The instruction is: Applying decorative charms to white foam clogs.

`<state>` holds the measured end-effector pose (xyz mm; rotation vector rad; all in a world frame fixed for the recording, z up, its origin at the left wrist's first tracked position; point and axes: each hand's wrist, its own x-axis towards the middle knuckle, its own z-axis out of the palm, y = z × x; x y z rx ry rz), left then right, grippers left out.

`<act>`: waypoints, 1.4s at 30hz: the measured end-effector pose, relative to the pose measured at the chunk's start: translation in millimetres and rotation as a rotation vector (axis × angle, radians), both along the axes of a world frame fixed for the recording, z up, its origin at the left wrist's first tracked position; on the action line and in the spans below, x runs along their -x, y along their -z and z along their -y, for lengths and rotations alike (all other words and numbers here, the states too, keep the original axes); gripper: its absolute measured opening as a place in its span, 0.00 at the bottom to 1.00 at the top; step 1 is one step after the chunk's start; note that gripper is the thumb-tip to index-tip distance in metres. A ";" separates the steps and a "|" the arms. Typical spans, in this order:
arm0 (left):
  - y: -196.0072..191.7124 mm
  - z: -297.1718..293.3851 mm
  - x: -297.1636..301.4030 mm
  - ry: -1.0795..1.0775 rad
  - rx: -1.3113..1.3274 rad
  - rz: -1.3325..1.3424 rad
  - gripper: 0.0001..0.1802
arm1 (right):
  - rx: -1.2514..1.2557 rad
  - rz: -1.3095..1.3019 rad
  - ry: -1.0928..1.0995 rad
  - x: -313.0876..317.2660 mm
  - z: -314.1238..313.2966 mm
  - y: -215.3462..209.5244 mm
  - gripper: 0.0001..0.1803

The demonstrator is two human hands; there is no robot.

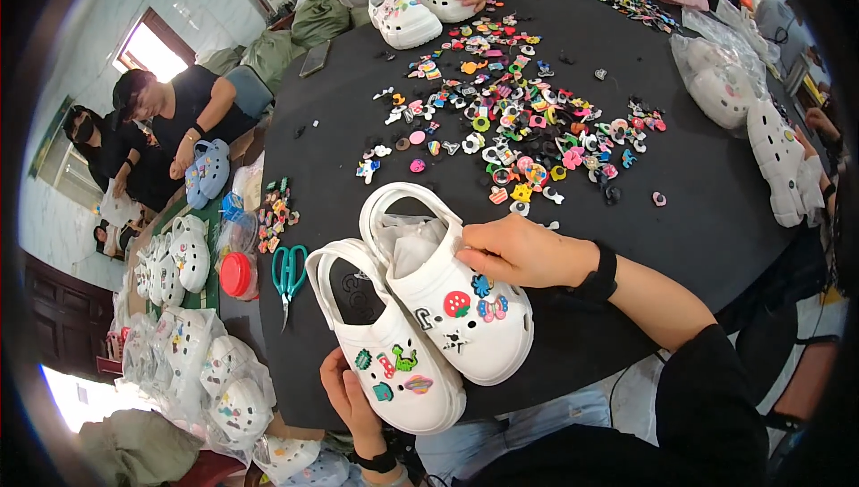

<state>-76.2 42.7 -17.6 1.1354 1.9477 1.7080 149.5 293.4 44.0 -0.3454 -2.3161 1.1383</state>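
Observation:
Two white clogs sit side by side in front of me on the black tabletop, toes toward me. On the left clog (407,402) are several charms, among them a green dinosaur and a pink planet. The right clog (488,344) bears a strawberry charm, a butterfly charm and others, with clear wrapping stuffed inside. My right hand (528,253) is closed on the rim of the right clog's opening, near the strap. My left hand (352,402) grips the left clog along its outer side near the toe; some of its fingers are hidden beneath.
A large pile of shoe charms (528,120) spreads across the black table (340,156). Teal-handled scissors (288,277) and a red-lidded jar (237,274) lie left. Bagged clogs (192,357) crowd the lower left; others (716,84) lie right. Across the table, a person holds white clogs (407,17).

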 end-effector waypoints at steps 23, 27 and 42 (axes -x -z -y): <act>9.8 1.8 6.7 0.041 -0.059 0.049 0.18 | 0.679 0.005 -0.243 -7.8 -29.0 20.7 0.15; 1.9 -2.2 -3.2 0.023 -0.032 0.113 0.18 | 0.635 -0.031 -0.210 -12.8 -28.0 9.1 0.16; -83.0 5.9 17.5 0.208 0.132 -0.132 0.22 | 0.372 -0.268 0.648 -47.9 -87.5 0.1 0.15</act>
